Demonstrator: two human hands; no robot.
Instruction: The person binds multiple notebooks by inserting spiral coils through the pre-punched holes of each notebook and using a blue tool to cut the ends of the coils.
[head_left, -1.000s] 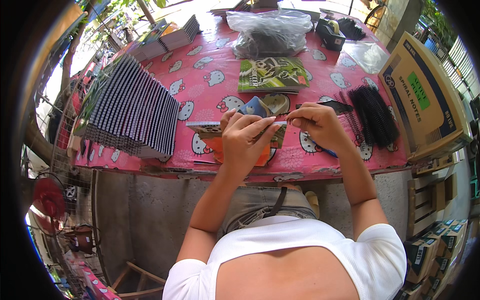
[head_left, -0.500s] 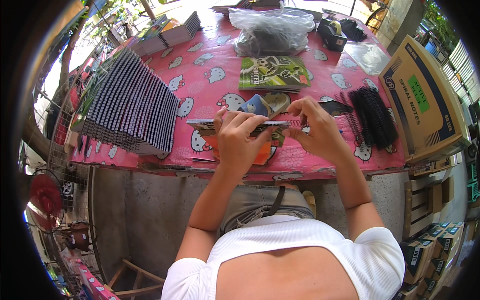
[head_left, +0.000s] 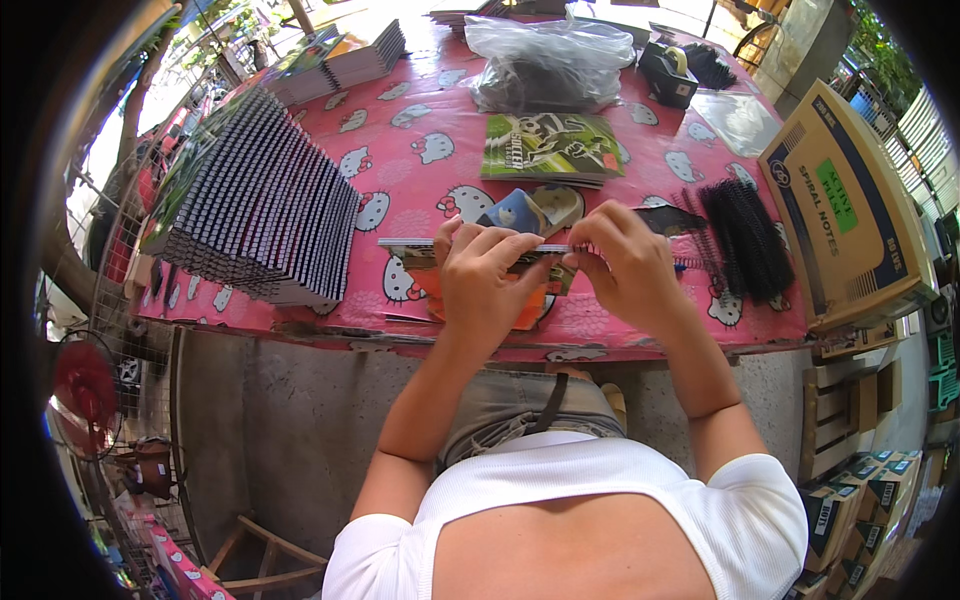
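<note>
Left hand [head_left: 487,283] and right hand [head_left: 622,262]: each grip pinching one notebook [head_left: 420,244] edge. Clear bag [head_left: 555,55] on counter [head_left: 420,150] holds dark items; cardboard box [head_left: 850,215] contents hidden.

White short-sleeved top, grey-green trousers, bare forearms.

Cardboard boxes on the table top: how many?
1. A large cardboard box lies at the table's right end, beside the pile of black spiral coils. More stacked boxes stand off the table at lower right; others may be hidden.
</note>
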